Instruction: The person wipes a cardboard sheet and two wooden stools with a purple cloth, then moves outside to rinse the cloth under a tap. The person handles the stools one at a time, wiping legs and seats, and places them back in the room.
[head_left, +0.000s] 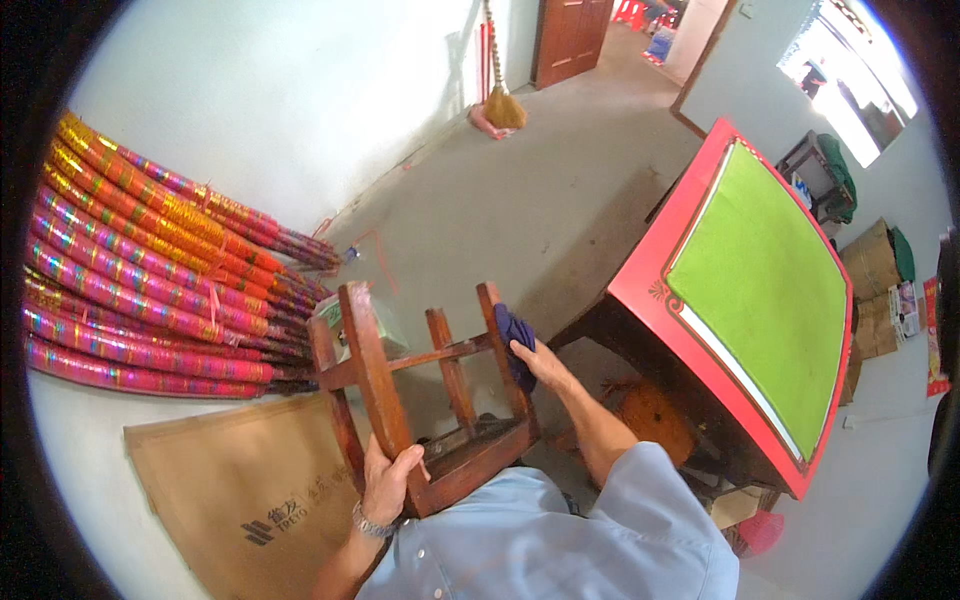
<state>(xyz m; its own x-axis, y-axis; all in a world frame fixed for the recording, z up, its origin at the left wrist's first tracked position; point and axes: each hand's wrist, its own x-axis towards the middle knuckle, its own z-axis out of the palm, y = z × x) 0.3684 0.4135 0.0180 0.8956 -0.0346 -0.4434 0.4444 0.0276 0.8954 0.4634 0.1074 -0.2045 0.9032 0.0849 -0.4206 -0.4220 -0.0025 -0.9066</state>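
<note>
A reddish-brown wooden stool (466, 471) is upturned against my body, its legs pointing away from me. My left hand (388, 480) grips the near left leg where it meets the seat frame, and a metal-banded watch (373, 524) is on that wrist. With my right hand (541, 363) I hold a dark blue cloth (514, 335) against the outer side of the right leg, near its upper end. The seat's underside is partly hidden by the frame.
Right stands a red-edged table (636, 271) with a green top. Wrapped, shiny coloured rolls (150, 277) lean at left above a flat cardboard box (225, 465). A green-white container (386, 330) is behind the stool. A broom (504, 109) stands by the wall near an open door (571, 41).
</note>
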